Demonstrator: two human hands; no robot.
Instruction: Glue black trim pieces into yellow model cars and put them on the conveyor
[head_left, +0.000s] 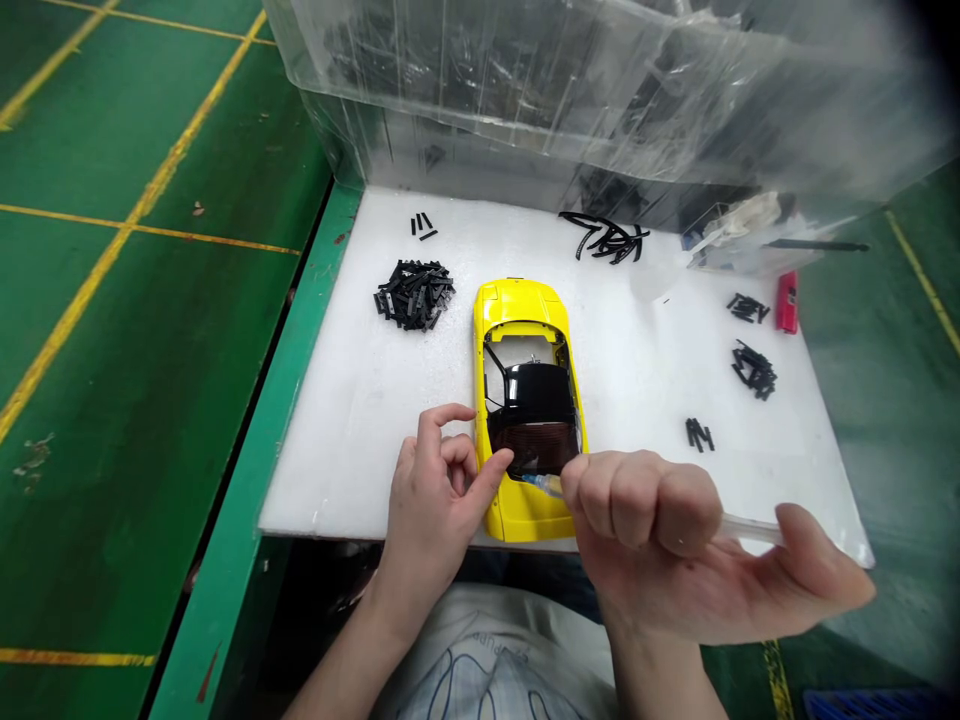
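Observation:
A yellow model car body (525,308) with a black roof and a dark rear window lies lengthwise before me. My left hand (442,480) is at its left side, the thumb on the body by the rear window's corner and the bent index finger against the side edge. In the fist of my right hand (652,520) is a slim clear syringe (551,485) with a blue tip. The tip points left at the lower edge of the rear window, near my left thumb. My right thumb sticks out at the syringe's back end; the fingers hide most of the barrel.
On the white foam-like board (337,440) lie a heap of small black strips (415,295), curved black pieces (611,240), smaller black piles (754,370) and a red object (787,303). Clear plastic sheeting (525,90) hangs behind. A green table edge (247,600) runs at left.

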